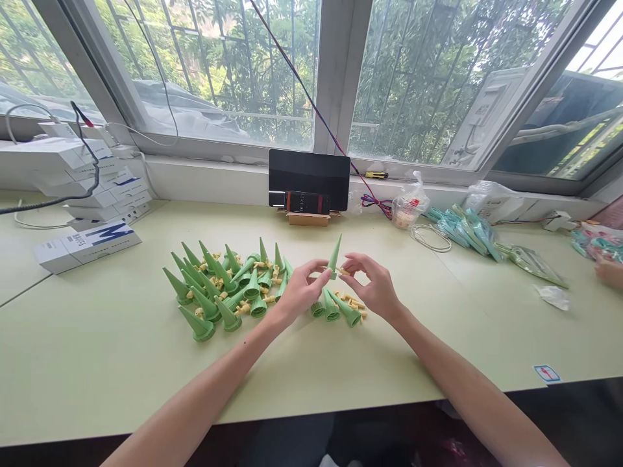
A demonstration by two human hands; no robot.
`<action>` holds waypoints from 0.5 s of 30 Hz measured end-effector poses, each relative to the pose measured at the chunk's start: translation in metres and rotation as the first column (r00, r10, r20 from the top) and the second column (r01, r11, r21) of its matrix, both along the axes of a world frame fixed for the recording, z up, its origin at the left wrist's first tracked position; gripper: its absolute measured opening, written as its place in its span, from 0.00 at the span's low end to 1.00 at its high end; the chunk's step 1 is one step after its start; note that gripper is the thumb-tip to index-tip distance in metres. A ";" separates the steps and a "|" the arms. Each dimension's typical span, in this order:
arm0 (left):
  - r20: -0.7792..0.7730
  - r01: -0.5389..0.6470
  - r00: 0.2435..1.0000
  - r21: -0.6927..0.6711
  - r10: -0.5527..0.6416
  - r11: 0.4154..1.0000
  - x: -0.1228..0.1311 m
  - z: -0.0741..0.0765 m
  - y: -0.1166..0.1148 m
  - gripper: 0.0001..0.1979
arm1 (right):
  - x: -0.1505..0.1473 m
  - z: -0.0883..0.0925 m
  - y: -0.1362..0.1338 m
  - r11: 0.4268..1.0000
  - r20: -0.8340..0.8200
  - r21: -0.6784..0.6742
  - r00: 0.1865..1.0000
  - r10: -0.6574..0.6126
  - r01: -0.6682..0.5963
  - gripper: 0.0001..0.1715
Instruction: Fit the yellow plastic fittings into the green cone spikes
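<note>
My left hand (299, 292) pinches the base of a green cone spike (335, 254) that points up, held above the pale green table (121, 350). My right hand (372, 285) meets it from the right, its thumb and forefinger pinching a small yellow piece (343, 271) at the cone's base. Under and to the left of my hands lies a pile of green cones (219, 285), several standing with yellow pieces fitted. A few more cones (341, 308) and loose yellow pieces (357, 303) lie below my right hand.
A dark tablet (309, 178) and a phone (306, 202) stand at the window sill. White boxes (87, 172) are stacked at the left. Plastic bags and teal packets (462, 227) lie at the right. Another person's hand (608, 269) shows at the right edge.
</note>
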State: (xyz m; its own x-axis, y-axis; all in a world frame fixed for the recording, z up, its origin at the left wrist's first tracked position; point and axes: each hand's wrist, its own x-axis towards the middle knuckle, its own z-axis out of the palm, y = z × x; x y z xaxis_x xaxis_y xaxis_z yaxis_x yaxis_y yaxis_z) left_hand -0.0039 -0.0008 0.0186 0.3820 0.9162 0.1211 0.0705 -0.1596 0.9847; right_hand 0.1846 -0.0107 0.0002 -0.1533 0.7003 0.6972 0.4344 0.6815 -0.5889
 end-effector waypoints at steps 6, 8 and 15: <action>-0.034 -0.018 0.999 0.046 0.020 0.999 -0.001 -0.003 0.000 0.21 | 0.001 -0.002 0.001 1.000 0.023 0.003 0.999 -0.029 0.029 0.17; -0.043 -0.028 0.999 0.053 0.030 0.998 -0.001 -0.004 0.000 0.20 | 0.001 -0.002 0.001 0.999 0.021 0.007 0.999 -0.032 0.032 0.17; -0.062 -0.033 0.997 0.074 0.038 0.997 -0.001 -0.004 0.000 0.20 | 0.000 -0.002 0.001 0.999 0.015 0.002 0.999 -0.047 0.047 0.16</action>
State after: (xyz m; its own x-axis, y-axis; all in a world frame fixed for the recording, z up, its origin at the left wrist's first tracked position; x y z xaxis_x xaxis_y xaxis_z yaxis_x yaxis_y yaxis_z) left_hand -0.0051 -0.0006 0.0142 0.3587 0.9188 0.1648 0.1396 -0.2273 0.9638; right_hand 0.1847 -0.0102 -0.0018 -0.1312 0.7058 0.6962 0.4749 0.6612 -0.5808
